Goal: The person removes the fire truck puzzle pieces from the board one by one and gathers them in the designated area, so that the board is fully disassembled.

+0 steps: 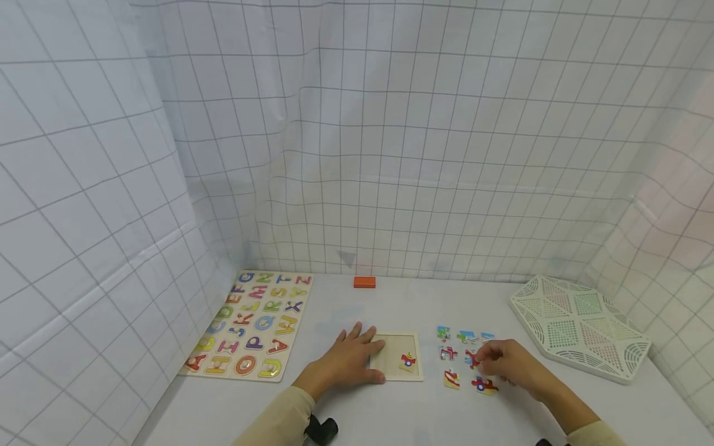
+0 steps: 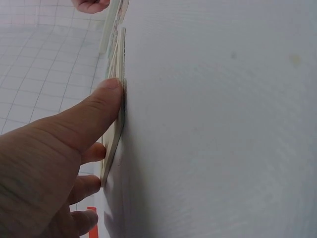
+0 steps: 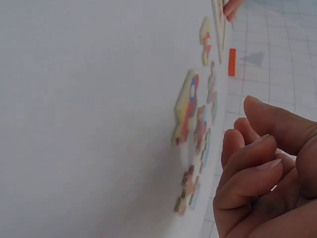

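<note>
My left hand point(image 1: 351, 360) rests on the left side of a shallow wooden puzzle tray point(image 1: 420, 359), fingers spread. In the left wrist view its thumb point(image 2: 101, 109) lies along the tray's near edge. One puzzle piece point(image 1: 408, 362) with red and yellow print sits in the tray's lower right. To the right, my right hand point(image 1: 510, 364) hovers over loose puzzle pieces, fingers bent and thumb apart, with nothing visible between them. Nearest to it are a red-printed piece point(image 1: 471, 358) and a blue-and-red piece point(image 1: 484, 386). Part of the group is hidden behind that hand.
An alphabet board point(image 1: 262, 334) with coloured letters lies at the left. A small orange block point(image 1: 364, 282) is at the back, near the gridded curtain point(image 1: 390, 155). At the far right lies a white perforated panel point(image 1: 580, 328). More loose pieces point(image 1: 448, 353) stand between tray and right hand.
</note>
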`<move>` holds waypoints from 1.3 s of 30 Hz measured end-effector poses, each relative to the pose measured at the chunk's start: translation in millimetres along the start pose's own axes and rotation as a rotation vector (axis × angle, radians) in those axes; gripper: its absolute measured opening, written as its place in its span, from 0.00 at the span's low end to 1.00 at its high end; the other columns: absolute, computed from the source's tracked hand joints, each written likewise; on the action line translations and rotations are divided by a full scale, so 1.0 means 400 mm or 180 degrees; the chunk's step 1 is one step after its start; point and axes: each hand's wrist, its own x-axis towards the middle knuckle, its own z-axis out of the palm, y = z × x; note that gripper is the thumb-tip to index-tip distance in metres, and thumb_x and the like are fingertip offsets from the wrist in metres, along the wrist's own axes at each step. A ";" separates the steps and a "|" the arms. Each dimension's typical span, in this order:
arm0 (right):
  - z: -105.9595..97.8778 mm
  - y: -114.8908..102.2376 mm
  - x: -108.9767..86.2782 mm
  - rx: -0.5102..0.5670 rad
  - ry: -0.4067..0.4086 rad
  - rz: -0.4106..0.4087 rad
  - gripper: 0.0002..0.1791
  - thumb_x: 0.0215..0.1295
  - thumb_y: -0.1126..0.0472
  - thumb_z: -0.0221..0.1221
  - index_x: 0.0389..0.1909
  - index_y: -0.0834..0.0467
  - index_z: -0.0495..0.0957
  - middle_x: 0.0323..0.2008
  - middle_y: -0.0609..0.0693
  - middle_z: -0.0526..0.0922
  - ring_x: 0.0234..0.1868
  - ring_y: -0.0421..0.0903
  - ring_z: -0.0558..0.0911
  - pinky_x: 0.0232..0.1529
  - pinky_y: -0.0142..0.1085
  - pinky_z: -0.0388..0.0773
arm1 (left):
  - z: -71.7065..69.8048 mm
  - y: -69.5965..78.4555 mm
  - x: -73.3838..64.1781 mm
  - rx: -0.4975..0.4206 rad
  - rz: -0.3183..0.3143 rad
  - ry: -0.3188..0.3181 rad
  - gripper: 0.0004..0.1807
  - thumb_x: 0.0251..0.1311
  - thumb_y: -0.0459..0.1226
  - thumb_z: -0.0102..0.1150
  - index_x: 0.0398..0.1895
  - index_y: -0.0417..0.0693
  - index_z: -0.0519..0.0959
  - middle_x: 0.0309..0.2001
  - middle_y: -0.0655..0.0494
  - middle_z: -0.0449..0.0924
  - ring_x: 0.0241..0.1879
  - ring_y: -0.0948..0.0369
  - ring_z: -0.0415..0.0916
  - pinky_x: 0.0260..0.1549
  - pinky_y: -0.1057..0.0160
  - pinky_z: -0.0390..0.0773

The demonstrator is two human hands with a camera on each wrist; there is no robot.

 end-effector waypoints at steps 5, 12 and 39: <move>0.017 -0.061 0.056 0.0094 -0.0030 -0.0157 0.18 0.65 0.61 0.65 0.52 0.67 0.80 0.30 0.50 0.76 0.21 0.42 0.68 0.19 0.30 0.64 | -0.009 0.003 -0.005 -0.0056 -0.0036 -0.0015 0.43 0.58 0.65 0.64 0.74 0.58 0.71 0.78 0.49 0.61 0.79 0.41 0.49 0.72 0.34 0.55; 0.114 -0.127 0.122 0.0169 -0.0358 -0.0265 0.22 0.62 0.60 0.68 0.55 0.66 0.80 0.34 0.50 0.75 0.24 0.42 0.69 0.19 0.31 0.64 | -0.012 0.013 -0.008 -0.0094 -0.0054 -0.0081 0.42 0.59 0.65 0.64 0.74 0.59 0.71 0.78 0.49 0.60 0.79 0.41 0.49 0.72 0.35 0.55; 0.261 -0.153 0.169 -0.0971 -0.0242 -0.0825 0.10 0.57 0.64 0.71 0.37 0.55 0.80 0.28 0.45 0.75 0.31 0.43 0.73 0.30 0.34 0.68 | -0.011 0.011 -0.008 -0.0085 -0.0042 -0.0042 0.42 0.58 0.65 0.63 0.74 0.60 0.71 0.78 0.51 0.61 0.79 0.42 0.50 0.71 0.34 0.56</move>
